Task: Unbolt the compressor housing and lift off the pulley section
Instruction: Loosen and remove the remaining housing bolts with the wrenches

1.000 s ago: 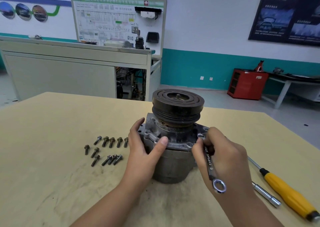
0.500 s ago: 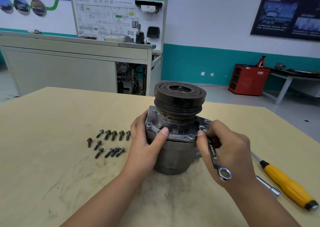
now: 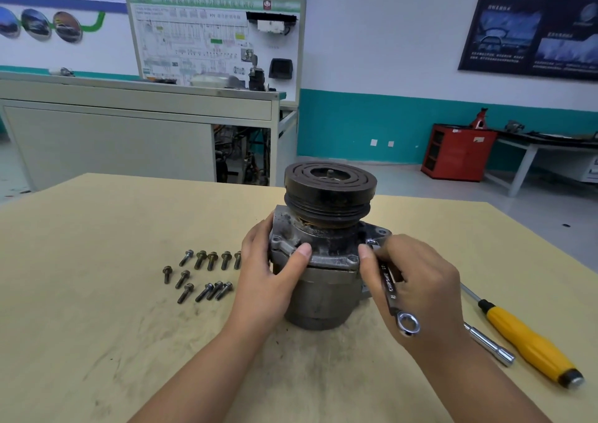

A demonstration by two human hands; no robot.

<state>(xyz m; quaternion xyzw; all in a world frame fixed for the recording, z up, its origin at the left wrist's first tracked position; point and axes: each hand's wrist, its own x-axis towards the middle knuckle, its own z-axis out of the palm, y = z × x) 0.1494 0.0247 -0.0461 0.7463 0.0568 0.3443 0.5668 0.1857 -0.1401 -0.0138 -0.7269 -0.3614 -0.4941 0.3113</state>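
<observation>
A: Where does the job stand?

B: The compressor (image 3: 318, 280) sits upright at the centre of the frame on the wooden table (image 3: 97, 325), pulley (image 3: 330, 189) on top. The left hand (image 3: 271, 280) is wrapped around the housing's left side, thumb pressed flat on the flange (image 3: 323, 259). The right hand (image 3: 417, 286) is closed around a small wrench (image 3: 390, 285), whose upper end sits on a bolt (image 3: 371, 243) at the flange's right edge.

A: So what makes this step go well?

B: I'd say keep the wrench seated square and fully down on the bolt head, and turn in short arcs, since the pulley overhangs the flange and leaves little swing. The left hand should brace against the turn so the body doesn't rotate on the table. Whether other bolts remain at the back, I can't tell.

A: And the loose ones?

B: A dozen or so removed bolts (image 3: 207, 275) lie in a loose cluster left of centre, dark, with flanged heads. Worth keeping the new one with them.

A: Materials?

B: The pulley is dark, grooved metal, with ring slots in its face. The flange is dull grey cast metal, grimy and pitted; the lower body is smoother and round. The wrench is slim and black with a bright ring end. At lower right lie a yellow-handled screwdriver (image 3: 530, 345) and a polished steel socket bar (image 3: 492, 346). The tabletop is pale, scuffed and smudged.
</observation>
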